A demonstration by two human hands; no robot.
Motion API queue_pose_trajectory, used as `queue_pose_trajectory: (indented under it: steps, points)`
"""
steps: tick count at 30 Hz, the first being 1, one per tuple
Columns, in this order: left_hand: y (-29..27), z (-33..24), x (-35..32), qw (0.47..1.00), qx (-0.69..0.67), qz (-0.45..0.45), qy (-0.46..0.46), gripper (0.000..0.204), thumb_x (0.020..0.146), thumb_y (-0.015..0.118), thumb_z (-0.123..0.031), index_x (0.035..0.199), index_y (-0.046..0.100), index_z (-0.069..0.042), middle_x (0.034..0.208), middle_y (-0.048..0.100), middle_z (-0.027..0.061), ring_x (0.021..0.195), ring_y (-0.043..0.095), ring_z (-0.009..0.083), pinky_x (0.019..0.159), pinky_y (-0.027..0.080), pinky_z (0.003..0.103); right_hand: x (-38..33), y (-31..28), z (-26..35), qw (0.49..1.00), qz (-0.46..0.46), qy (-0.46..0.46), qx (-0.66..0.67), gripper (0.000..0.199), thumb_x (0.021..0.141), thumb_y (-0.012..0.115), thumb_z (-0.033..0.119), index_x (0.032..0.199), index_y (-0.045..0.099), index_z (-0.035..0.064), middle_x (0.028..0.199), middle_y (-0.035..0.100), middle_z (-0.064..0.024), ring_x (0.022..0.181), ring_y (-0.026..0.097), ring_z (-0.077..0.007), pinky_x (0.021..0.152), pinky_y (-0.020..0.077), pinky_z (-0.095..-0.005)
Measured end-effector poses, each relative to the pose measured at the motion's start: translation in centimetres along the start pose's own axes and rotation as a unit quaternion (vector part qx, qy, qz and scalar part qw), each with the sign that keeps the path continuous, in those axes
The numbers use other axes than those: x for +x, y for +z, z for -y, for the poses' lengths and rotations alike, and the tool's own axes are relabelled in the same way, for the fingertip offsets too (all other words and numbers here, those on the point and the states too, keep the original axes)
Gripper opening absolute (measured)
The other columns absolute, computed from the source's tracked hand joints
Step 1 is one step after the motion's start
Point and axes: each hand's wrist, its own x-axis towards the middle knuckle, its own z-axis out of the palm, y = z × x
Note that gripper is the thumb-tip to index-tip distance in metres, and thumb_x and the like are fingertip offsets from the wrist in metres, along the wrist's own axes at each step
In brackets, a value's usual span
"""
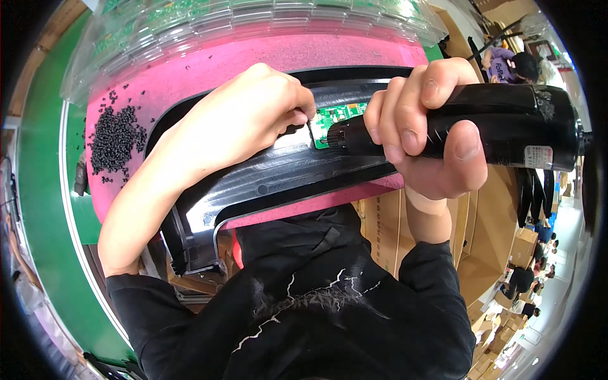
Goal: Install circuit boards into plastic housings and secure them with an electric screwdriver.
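My right hand [430,126] is wrapped round a thick black electric screwdriver [500,120], which lies nearly level with its nose to the left. The screwdriver's ribbed tip [337,135] is over a small green circuit board [342,114]. That board sits in a curved, glossy black plastic housing [272,171]. Over the housing, my left hand [266,104] has its fingers pinched together at the board's left edge. A thin dark strip [310,134] shows just below those fingertips; whether they grip it, I cannot make out.
A heap of small black screws [115,140] lies on the pink mat [190,73] at the left. Clear plastic trays [253,22] with green boards line the back. Cardboard boxes [494,221] stand at the right. Other people [506,66] are farther off to the right.
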Motion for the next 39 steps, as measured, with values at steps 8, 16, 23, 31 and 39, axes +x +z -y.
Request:
queue_pose_trajectory:
  steps: [8, 16, 23, 31, 39]
  points:
    - [0.8, -0.3, -0.1, 0.995, 0.029, -0.095, -0.002, 0.016, 0.093, 0.059, -0.011, 0.091, 0.059, 0.005, 0.077, 0.063, 0.0212, 0.077, 0.063, 0.0414, 0.067, 0.05, 0.045, 2.0, 1.1, -0.6, 0.997, 0.026, 0.067, -0.039, 0.034, 0.088, 0.065, 0.035, 0.096, 0.046, 0.0082, 0.063, 0.045, 0.0016, 0.045, 0.04, -0.0084, 0.048, 0.0371, -0.0263]
    - [0.4, -0.5, -0.8, 0.996, 0.015, 0.037, -0.076, 0.015, 0.09, 0.061, -0.011, 0.097, 0.06, 0.002, 0.095, 0.066, 0.0199, 0.094, 0.062, 0.043, 0.077, 0.051, 0.048, 1.0, 1.9, -0.5, 0.995, 0.043, 0.062, -0.062, 0.05, 0.085, 0.076, 0.047, 0.094, 0.048, 0.0069, 0.064, 0.049, 0.0016, 0.05, 0.046, -0.0092, 0.049, 0.0393, -0.0255]
    - [0.3, -1.2, -0.8, 0.994, 0.053, 0.075, -0.06, 0.019, 0.086, 0.067, -0.015, 0.099, 0.063, -0.001, 0.095, 0.067, 0.0166, 0.092, 0.065, 0.0387, 0.078, 0.052, 0.047, 0.9, 1.5, -0.3, 0.996, 0.032, 0.04, -0.07, 0.029, 0.08, 0.072, 0.023, 0.092, 0.054, 0.0039, 0.067, 0.056, -0.0003, 0.056, 0.051, -0.0097, 0.055, 0.0426, -0.0256]
    - [0.3, -1.5, -0.3, 0.999, -0.001, 0.015, 0.048, 0.019, 0.085, 0.07, -0.013, 0.092, 0.059, 0.001, 0.081, 0.063, 0.015, 0.081, 0.063, 0.0374, 0.069, 0.05, 0.044, 1.3, -0.7, 2.0, 0.992, 0.073, -0.083, 0.065, 0.038, 0.093, 0.058, 0.044, 0.109, 0.054, 0.0096, 0.075, 0.053, 0.0039, 0.059, 0.05, -0.0095, 0.063, 0.0415, -0.0288]
    - [0.3, -2.4, 0.0, 0.995, -0.058, -0.065, 0.05, 0.012, 0.085, 0.07, -0.008, 0.091, 0.061, -0.001, 0.083, 0.068, 0.0107, 0.076, 0.069, 0.0298, 0.063, 0.053, 0.038, 0.6, -1.7, 4.7, 0.988, 0.1, -0.097, 0.065, 0.042, 0.092, 0.059, 0.044, 0.117, 0.054, 0.01, 0.083, 0.056, 0.0044, 0.066, 0.052, -0.0101, 0.072, 0.0427, -0.0314]
